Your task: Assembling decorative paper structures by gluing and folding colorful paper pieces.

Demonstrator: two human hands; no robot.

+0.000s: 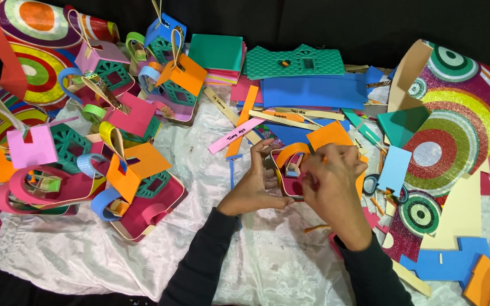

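Head view, looking down at a table point(114, 260) draped in a white cloth and crowded with bright craft foam. At the middle, two hands in black sleeves work on a small foam house point(294, 164) with an orange roof, an orange loop and a dark pink base. The left hand point(254, 187) cups its near side, fingers curled and thumb pressed to the base edge. The right hand point(330, 184) is closed over the house's right side, fingertips pinching something pink; what exactly cannot be made out. The piece looks very light, soft and bendy, likely to crease or come apart at its joints if squeezed, so the flat base edges seem the safest hold, not the thin loop. Finished foam houses point(137, 181) lie to the left, stacked foam sheets point(313, 90) beyond, and glittery ringed paper point(455, 130) to the right.
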